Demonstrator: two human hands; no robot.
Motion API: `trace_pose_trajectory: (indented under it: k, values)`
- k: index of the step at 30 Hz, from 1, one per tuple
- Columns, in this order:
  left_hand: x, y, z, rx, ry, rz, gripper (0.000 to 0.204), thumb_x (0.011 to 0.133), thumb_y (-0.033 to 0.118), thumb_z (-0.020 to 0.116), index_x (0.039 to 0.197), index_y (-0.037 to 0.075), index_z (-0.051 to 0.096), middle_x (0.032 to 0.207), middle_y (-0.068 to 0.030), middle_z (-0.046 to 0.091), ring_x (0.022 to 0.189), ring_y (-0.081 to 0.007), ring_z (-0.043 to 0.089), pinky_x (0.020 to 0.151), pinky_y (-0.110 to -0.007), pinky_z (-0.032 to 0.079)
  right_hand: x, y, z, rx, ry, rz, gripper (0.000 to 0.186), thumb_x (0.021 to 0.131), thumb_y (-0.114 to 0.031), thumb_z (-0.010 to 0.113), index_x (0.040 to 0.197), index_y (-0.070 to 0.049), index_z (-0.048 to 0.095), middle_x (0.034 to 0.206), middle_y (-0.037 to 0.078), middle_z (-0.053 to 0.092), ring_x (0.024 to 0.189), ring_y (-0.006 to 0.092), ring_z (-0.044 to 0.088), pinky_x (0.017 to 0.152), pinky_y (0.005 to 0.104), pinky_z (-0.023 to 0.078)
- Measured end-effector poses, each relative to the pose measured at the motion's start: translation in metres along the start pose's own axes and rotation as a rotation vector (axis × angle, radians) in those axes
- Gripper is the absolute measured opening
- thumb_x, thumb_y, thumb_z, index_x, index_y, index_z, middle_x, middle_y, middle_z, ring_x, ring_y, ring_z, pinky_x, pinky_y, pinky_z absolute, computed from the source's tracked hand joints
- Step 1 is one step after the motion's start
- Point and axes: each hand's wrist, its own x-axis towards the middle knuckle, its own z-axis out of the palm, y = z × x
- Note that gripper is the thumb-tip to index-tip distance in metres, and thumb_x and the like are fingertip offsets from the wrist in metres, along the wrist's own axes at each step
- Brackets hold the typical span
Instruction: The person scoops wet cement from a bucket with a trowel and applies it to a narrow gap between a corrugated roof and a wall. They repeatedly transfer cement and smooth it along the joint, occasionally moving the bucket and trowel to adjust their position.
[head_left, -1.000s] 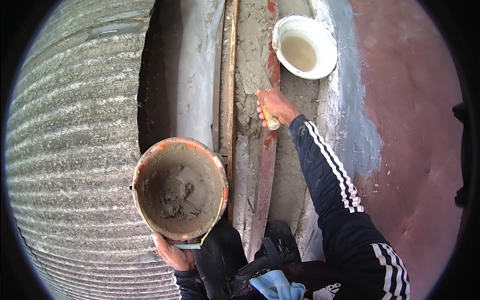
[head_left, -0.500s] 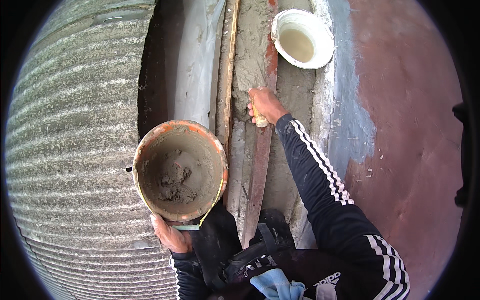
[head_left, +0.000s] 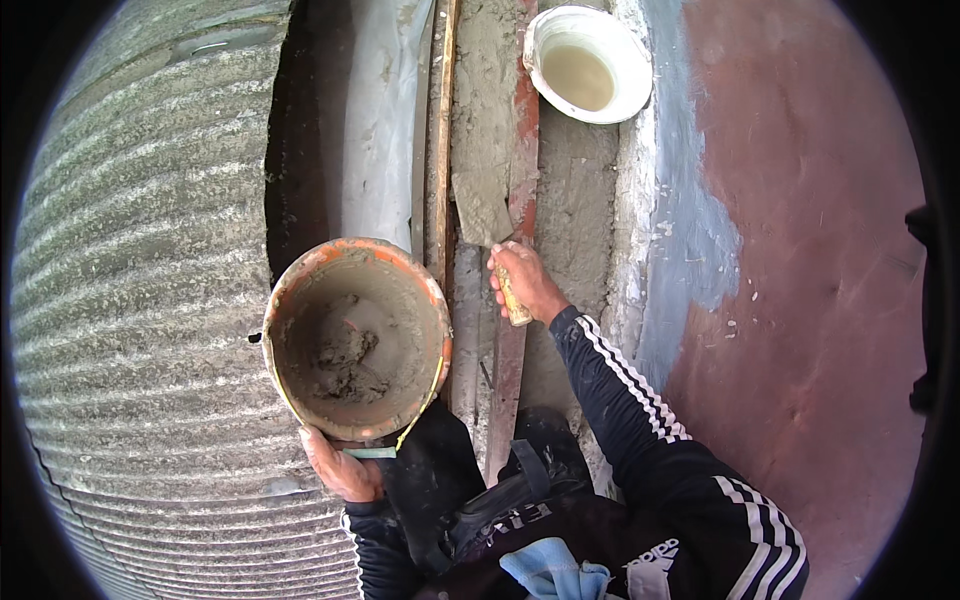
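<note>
Grips a trowel [head_left: 483, 210] by its handle with the fingers of the right hand [head_left: 527, 277], its blade at 12 o'clock over the grey mortar strip [head_left: 485, 110]. Touches the orange-rimmed bucket [head_left: 415, 320], between 8 and 9 o'clock, with the left hand [head_left: 347, 470] at 7 o'clock; cannot tell the closure of those partly hidden fingers. Has a white pail [head_left: 636, 80] of cloudy liquid at 1 o'clock.

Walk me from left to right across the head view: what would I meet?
Corrugated roof → orange-rimmed bucket with mortar inside → wooden strip → trowel → white bucket of murky liquid → grey painted patch → reddish-brown surface.
</note>
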Motion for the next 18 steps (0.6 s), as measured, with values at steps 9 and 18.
trace_pose_trajectory:
  k: [9,18]
  values:
    - [0.007,0.020,0.024,0.312,-0.095,0.160,0.040,0.112,0.032,0.050,0.134,-0.001,0.054,0.129,-0.0129,0.060,0.116,-0.0191,0.059,0.102,-0.037,0.049,-0.055,0.004,0.022,-0.210,0.085,0.042,0.030,0.105,-0.033,0.054,0.105,-0.003,0.052,0.076,0.009,0.059,0.058,0.0219,0.063,0.048,0.0403,0.053]
    - [-0.010,0.122,0.066,0.474,-0.315,0.198,0.028,0.113,0.026,0.052,0.097,0.005,0.062,0.087,0.0031,0.058,0.081,-0.0054,0.050,0.073,-0.024,0.044,-0.125,-0.083,0.091,-1.361,-0.157,-0.991,0.023,0.089,-0.015,0.066,0.103,0.003,0.063,0.084,0.021,0.068,0.083,0.0352,0.073,0.072,0.0458,0.058]
